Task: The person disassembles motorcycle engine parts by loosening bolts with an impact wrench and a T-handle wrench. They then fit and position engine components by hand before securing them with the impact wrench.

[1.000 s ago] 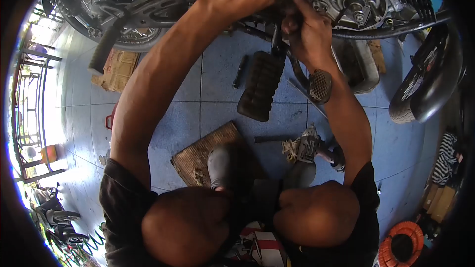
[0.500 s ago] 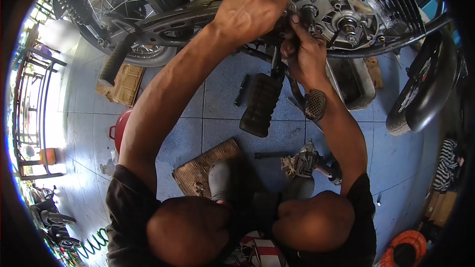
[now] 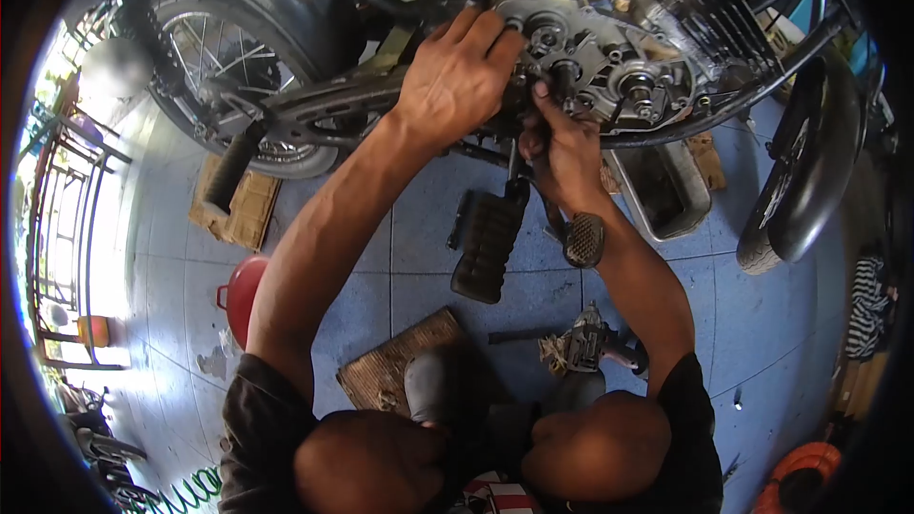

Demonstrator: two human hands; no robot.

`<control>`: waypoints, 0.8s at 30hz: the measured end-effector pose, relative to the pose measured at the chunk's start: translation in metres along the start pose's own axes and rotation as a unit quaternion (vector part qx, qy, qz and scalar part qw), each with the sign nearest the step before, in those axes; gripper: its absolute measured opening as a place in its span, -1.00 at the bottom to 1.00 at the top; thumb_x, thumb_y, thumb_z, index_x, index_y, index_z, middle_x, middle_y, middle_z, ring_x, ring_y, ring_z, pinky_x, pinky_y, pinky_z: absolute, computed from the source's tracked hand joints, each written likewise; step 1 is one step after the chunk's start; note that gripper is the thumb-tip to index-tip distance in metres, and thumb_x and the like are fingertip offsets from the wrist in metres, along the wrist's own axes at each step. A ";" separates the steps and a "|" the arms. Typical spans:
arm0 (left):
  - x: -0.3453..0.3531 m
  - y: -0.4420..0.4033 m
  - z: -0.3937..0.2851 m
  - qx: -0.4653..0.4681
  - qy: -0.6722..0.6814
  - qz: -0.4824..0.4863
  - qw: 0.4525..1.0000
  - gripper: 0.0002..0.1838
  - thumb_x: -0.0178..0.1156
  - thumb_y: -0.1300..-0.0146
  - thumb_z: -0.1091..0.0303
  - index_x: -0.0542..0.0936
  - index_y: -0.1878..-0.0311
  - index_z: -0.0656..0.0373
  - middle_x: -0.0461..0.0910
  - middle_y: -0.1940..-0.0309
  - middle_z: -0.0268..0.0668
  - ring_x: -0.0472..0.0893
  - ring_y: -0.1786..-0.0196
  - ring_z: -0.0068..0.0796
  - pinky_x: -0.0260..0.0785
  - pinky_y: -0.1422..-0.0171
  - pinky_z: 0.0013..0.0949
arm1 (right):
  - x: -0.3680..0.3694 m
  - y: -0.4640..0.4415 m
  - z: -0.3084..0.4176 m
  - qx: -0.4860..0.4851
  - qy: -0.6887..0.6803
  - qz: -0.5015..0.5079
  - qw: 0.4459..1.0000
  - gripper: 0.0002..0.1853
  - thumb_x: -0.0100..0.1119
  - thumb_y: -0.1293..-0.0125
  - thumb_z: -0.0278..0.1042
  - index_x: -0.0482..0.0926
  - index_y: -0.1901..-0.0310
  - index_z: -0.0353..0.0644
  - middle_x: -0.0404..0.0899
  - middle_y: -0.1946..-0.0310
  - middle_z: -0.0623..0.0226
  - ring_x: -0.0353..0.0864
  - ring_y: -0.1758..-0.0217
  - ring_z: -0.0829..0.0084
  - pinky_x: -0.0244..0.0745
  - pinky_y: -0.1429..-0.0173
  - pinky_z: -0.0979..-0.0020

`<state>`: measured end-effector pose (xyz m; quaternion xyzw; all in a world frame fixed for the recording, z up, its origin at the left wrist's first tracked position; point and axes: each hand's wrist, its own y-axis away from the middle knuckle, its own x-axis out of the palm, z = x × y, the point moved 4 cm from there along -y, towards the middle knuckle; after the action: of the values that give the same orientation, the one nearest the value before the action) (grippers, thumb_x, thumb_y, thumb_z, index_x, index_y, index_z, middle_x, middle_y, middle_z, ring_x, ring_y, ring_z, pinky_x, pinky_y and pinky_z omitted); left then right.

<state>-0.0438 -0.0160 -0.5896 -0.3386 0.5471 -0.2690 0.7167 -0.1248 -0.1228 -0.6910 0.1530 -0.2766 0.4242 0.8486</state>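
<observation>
An opened motorcycle engine (image 3: 628, 67) with bare shafts and gears lies at the top centre. My left hand (image 3: 462, 71) is at the engine's left edge, its fingers bent down over a spot I cannot see. Just right of it, my right hand (image 3: 568, 148) reaches up with the thumb against a dark part at the engine's lower left. What the fingers of either hand grip is hidden. Below the hands hang a black rubber footrest (image 3: 490, 247) and a ridged pedal (image 3: 584, 240).
A grey metal tray (image 3: 700, 205) lies under the engine. On the tiled floor are a power tool (image 3: 588, 338), a cardboard sheet (image 3: 371, 376) and a red container (image 3: 245, 295). The rear wheel (image 3: 195, 24) is upper left, a black fender (image 3: 809, 190) at right.
The view has tilted up, so the engine, footrest and floor things sit lower in the picture. Both hands remain at the same engine area, with the left hand more fully in view.
</observation>
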 end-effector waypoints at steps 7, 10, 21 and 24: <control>-0.006 -0.004 -0.004 -0.036 0.015 -0.013 0.999 -0.81 0.34 -0.06 0.41 0.55 0.27 0.20 0.46 0.30 -0.19 0.54 0.18 -0.14 0.48 0.17 -0.17 | 0.003 0.002 0.003 -0.008 -0.004 0.010 1.000 -0.78 0.32 -0.29 -0.29 0.62 0.10 -0.20 0.50 0.62 0.38 0.36 0.74 0.61 0.28 0.64 0.54; -0.003 -0.002 -0.001 -0.002 0.003 0.006 1.000 -0.78 0.35 -0.07 0.39 0.57 0.23 0.20 0.46 0.31 -0.18 0.54 0.17 -0.12 0.47 0.15 -0.15 | 0.002 0.001 0.003 -0.001 -0.007 0.010 1.000 -0.77 0.32 -0.29 -0.30 0.62 0.10 -0.20 0.50 0.61 0.37 0.36 0.74 0.59 0.29 0.64 0.53; -0.002 0.005 -0.008 0.024 0.016 -0.035 0.999 -0.78 0.39 -0.06 0.34 0.56 0.32 0.21 0.46 0.40 -0.16 0.51 0.28 -0.06 0.42 0.19 -0.14 | 0.001 0.012 0.008 0.002 0.094 -0.018 0.995 -0.72 0.30 -0.31 -0.19 0.60 0.13 -0.24 0.53 0.56 0.33 0.47 0.63 0.53 0.35 0.55 0.50; -0.002 -0.001 0.001 -0.009 -0.006 -0.039 0.999 -0.76 0.42 -0.04 0.31 0.55 0.36 0.20 0.45 0.40 -0.17 0.50 0.30 -0.07 0.42 0.21 -0.15 | 0.005 0.004 0.007 -0.010 0.032 -0.031 0.999 -0.74 0.31 -0.31 -0.21 0.61 0.13 -0.22 0.53 0.58 0.34 0.45 0.66 0.54 0.34 0.58 0.50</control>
<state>-0.0435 -0.0145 -0.5873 -0.3675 0.5316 -0.2902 0.7058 -0.1284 -0.1207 -0.6822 0.1394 -0.2485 0.3995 0.8713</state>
